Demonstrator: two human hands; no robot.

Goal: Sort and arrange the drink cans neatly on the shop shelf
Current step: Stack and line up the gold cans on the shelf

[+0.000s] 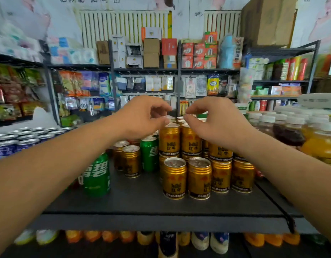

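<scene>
Near edge of the dark shelf (135, 205): two gold Red Bull cans (175, 177) front the block at five o'clock, and a green Sprite can (96, 175) stands apart at eight o'clock. Dead centre, left hand (142, 118) and right hand (215, 120) hover half-curled over the upper-tier cans (169, 140). Best to seat each squarely on the rim beneath, labels forward. Fingers hide the rear can tops; pinching or merely touching, can't tell.

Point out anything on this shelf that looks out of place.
One green drink can stands between a loose pair of gold cans and the stacked block of gold cans. A second green can stands alone at the front left, partly behind the left forearm. Nothing looks spilled.
</scene>
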